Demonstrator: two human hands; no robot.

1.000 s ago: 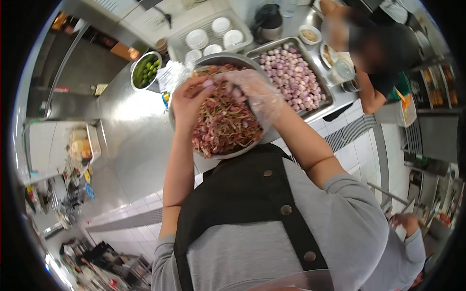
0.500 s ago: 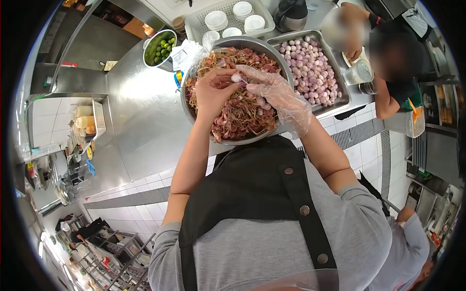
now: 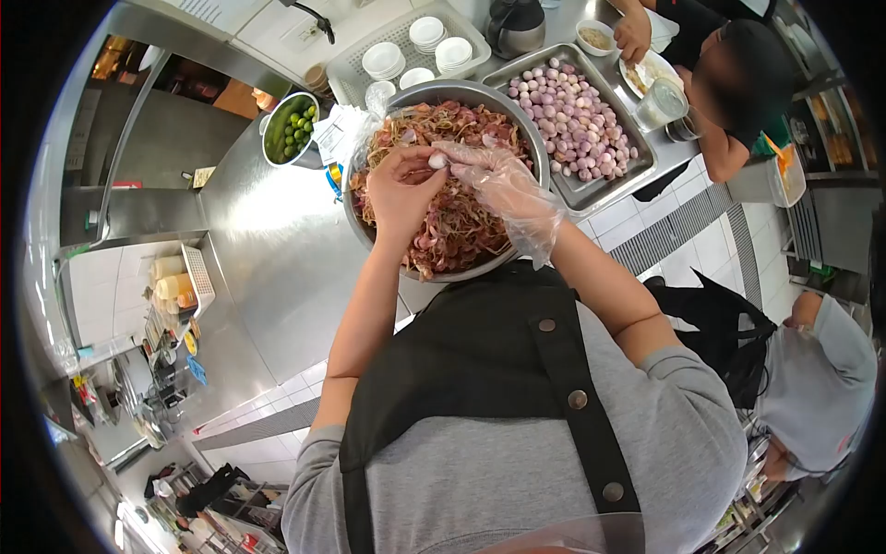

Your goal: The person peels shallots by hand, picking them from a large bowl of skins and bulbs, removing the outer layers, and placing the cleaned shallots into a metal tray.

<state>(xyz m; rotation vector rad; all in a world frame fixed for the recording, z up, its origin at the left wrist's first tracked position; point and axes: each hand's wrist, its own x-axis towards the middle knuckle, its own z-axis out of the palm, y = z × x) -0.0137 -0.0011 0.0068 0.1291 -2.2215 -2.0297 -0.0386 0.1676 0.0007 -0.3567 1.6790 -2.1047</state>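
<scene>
Over a round metal bowl (image 3: pixel 541 171) heaped with reddish shallot skins and dry roots (image 3: pixel 461 222), both hands meet at a small whitish peeled shallot (image 3: pixel 437 161). My left hand (image 3: pixel 399 189), bare, pinches it between thumb and fingers. Clear plastic glove covers my right hand (image 3: pixel 489 180), whose closed fingertips touch the shallot from the other side. A rectangular metal tray of peeled purple-white shallots (image 3: pixel 577 120) lies right of the bowl.
Limes fill a metal pot (image 3: pixel 291 129) at the left. A rack of small white bowls (image 3: pixel 406 51) and a dark jug (image 3: pixel 515 28) stand behind. At the right, one person (image 3: pixel 729 83) reaches toward a plate (image 3: pixel 651 74); another person (image 3: pixel 817 383) is behind.
The counter items have shifted slightly left and up in view. Both hands remain at the shallot, a little lower. The co-worker's hand moved left, and the person behind shows more fully.
</scene>
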